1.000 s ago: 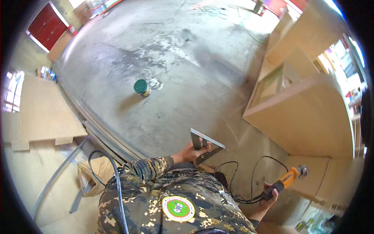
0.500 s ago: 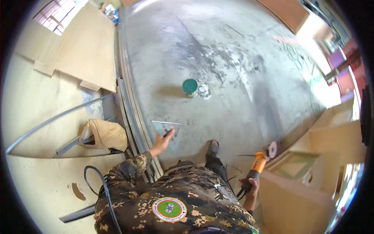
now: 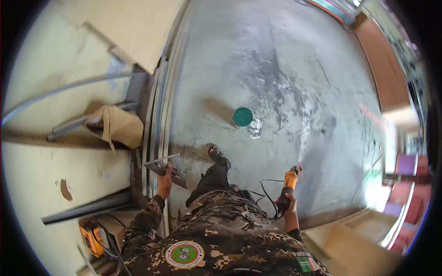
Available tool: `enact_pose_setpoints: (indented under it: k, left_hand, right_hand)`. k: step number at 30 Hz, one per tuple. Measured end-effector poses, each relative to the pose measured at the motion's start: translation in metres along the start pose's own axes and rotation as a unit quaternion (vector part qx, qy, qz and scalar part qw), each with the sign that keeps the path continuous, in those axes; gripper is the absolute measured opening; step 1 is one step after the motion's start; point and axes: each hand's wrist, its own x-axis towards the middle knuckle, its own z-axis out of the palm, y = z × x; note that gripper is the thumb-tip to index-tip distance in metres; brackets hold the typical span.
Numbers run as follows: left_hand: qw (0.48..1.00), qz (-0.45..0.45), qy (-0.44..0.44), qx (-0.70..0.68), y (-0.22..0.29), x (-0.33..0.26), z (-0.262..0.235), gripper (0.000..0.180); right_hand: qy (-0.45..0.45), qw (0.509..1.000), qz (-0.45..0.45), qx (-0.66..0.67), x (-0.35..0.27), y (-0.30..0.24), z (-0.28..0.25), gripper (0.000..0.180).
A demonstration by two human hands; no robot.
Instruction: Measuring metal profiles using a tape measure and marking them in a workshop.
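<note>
My left hand (image 3: 165,184) is closed on a flat grey triangular metal piece (image 3: 177,174), held near the long bars by the wall. Its exact kind is not clear. My right hand (image 3: 286,208) grips an orange and black angle grinder (image 3: 289,181) by its dark rear body. The grinder's head and disc point away from me, above the floor; the disc is blurred. A black cable (image 3: 263,188) loops beside the grinder, left of my right hand.
A can with a green top (image 3: 242,117) stands ahead on the grey floor (image 3: 221,55), beside a shiny round patch (image 3: 254,128). Long bars (image 3: 159,101) run along the left. A brown paper bag (image 3: 122,126) and a yellow-black object (image 3: 92,239) are left; wooden boxes (image 3: 354,239) stand right.
My left hand has drawn back toward me with the metal piece, which now tilts upward. The grinder has shifted left in the picture. My view has turned, and one foot has stepped forward.
</note>
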Motion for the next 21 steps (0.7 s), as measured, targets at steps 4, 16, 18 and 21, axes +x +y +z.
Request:
enact_pose_setpoints:
  k: [4,16,18,21]
  left_hand:
    - [0.992,-0.095,0.077,-0.019,0.006,0.018,-0.016,0.028]
    - [0.879,-0.294,0.375,-0.024,-0.060,-0.064,-0.027,0.045]
    - [0.845,-0.282,0.445,-0.089,-0.067,-0.084,-0.004,0.048]
    - [0.823,-0.286,0.488,-0.050,-0.067,-0.111,0.031,0.052]
  right_hand:
    - [0.046,0.997,0.002,-0.059,0.043,-0.060,0.050,0.030]
    - [0.009,0.881,0.135,-0.452,0.159,-0.184,0.252,0.034]
    - [-0.065,0.848,0.138,-0.508,0.184,-0.195,0.288,0.032]
    - [-0.050,0.797,0.137,-0.586,0.218,-0.206,0.341,0.025]
